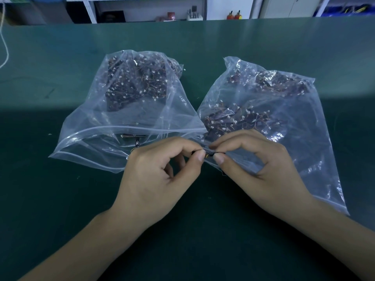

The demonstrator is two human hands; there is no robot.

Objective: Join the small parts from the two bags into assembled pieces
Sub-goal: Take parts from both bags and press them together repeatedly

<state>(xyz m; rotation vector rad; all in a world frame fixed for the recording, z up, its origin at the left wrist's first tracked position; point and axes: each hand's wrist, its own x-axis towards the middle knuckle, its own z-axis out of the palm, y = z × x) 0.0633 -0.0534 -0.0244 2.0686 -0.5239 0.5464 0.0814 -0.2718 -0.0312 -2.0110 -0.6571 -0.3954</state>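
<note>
**Two small parts meeting between the fingertips**

The small dark part (209, 154) sits low between the two bags, just above the green table (40, 179). The left hand (162, 175) pinches one end between thumb and forefinger; the right hand (257, 159) pinches the other end the same way. Whether the halves are already seated is too small to tell.

To do this well, I would keep both pinches close to the joint and push straight along the axis — no twisting. The left bag (125, 118) and right bag (274, 122) lie open-mouthed behind, each holding dark wired pieces with white connectors.
</note>
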